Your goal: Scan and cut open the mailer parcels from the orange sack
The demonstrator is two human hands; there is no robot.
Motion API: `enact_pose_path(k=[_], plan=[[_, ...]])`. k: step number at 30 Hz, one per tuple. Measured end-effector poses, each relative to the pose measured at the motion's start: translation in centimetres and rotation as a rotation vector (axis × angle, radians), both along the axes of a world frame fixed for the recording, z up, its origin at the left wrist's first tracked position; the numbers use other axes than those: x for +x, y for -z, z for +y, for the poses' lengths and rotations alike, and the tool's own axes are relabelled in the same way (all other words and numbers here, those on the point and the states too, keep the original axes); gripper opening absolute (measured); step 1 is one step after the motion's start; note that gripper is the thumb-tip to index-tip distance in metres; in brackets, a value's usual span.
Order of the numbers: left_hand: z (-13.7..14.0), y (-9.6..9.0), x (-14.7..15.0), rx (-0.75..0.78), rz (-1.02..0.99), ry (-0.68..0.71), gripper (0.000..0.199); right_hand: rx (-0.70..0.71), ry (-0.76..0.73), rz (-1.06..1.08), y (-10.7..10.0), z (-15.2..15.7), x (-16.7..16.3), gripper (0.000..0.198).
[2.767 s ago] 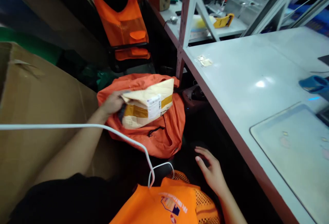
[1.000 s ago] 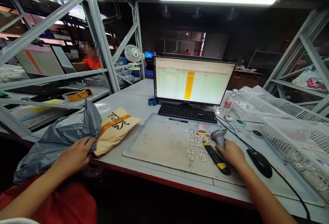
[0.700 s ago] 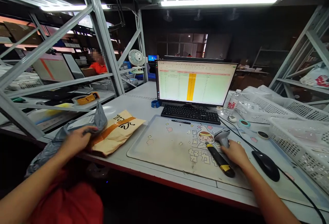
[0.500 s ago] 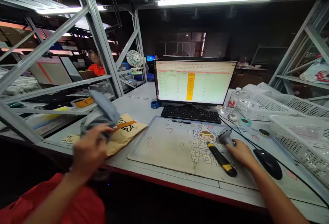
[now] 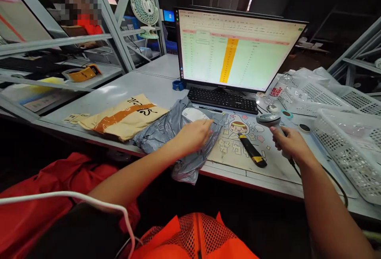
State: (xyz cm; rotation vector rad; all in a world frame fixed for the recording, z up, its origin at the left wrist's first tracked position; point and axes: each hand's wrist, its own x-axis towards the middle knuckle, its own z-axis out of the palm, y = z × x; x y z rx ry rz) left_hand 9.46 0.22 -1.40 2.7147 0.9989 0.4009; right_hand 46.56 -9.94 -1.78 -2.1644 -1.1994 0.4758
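Note:
A grey plastic mailing bag (image 5: 159, 128) lies crumpled over the left part of the desk mat, its lower end hanging past the desk edge. My left hand (image 5: 195, 134) is on top of it, fingers curled and gripping the plastic beside a white label (image 5: 193, 114). In my right hand (image 5: 290, 144) is a handheld barcode scanner (image 5: 269, 119), raised above the mat with its head toward the bag. Between the two hands rests a black and yellow utility knife (image 5: 251, 152). A tan paper-like package (image 5: 119, 118) with a brown stripe and black lettering sits left of the bag.
Behind the mat stand a monitor (image 5: 235, 48) and a black keyboard (image 5: 223, 99). White perforated baskets (image 5: 342, 148) line the right side, near a plastic bottle (image 5: 281, 84). A metal rack post (image 5: 114, 25) rises at left, with a fan (image 5: 145, 9) and another person beyond.
My left hand has brought the grey mailing bag from the left, above the tan package, onto the mat. The scanner has been lifted off the mat in my right hand. The view has tilted down.

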Motion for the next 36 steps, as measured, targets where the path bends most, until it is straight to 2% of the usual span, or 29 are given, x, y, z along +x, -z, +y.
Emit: enact_pose_path(k=[1,3,5,7,10,15,17,19,22,25,27,31,33,36], plan=[[0.8,1.3,1.1,0.042,0.031,-0.005,0.051,0.022,-0.045,0.03,-0.5,-0.2,-0.3,0.052],[1.3,4.8,2.9,-0.01,0.118,0.131,0.068,0.036,-0.151,0.119,-1.5,-0.8,-1.2,0.056],[0.8,8.2,3.9,-0.029,0.099,0.178,0.072,0.001,-0.281,0.251,-2.4,-1.3,-2.3,0.059],[0.1,10.5,4.0,-0.035,0.051,0.2,0.071,-0.08,-0.429,0.387,-3.2,-1.6,-3.9,0.06],[-0.4,11.2,3.5,-0.04,0.002,0.193,0.069,-0.166,-0.606,0.495,-4.0,-1.3,-6.7,0.065],[-0.4,10.7,3.8,-0.038,-0.022,0.18,0.067,-0.168,-0.671,0.517,-3.5,0.2,-9.1,0.061],[-0.7,10.0,3.7,-0.056,-0.02,0.175,0.064,-0.151,-0.648,0.47,-2.9,0.8,-8.6,0.059],[-0.8,8.7,3.0,-0.06,-0.046,0.184,0.058,-0.105,-0.571,0.312,-2.1,1.5,-7.4,0.058],[-0.3,5.7,0.2,0.016,-0.131,0.172,0.053,-0.069,-0.348,-0.091,-0.6,2.8,-5.1,0.051],[1.2,4.2,-3.9,0.115,-0.085,0.018,0.061,-0.126,-0.111,-0.433,1.7,4.1,-3.2,0.051],[2.3,5.1,-6.4,0.141,-0.013,-0.105,0.066,-0.181,-0.021,-0.522,3.4,4.6,-2.5,0.058],[3.6,9.6,-9.2,0.131,-0.046,-0.233,0.068,-0.165,0.077,-0.542,5.8,4.7,-2.4,0.065],[3.7,11.4,-9.6,0.136,-0.107,-0.261,0.066,-0.133,0.111,-0.534,6.0,4.9,-2.4,0.066],[3.7,12.4,-9.6,0.129,-0.146,-0.27,0.065,-0.077,0.123,-0.539,4.8,6.1,-2.8,0.069]])
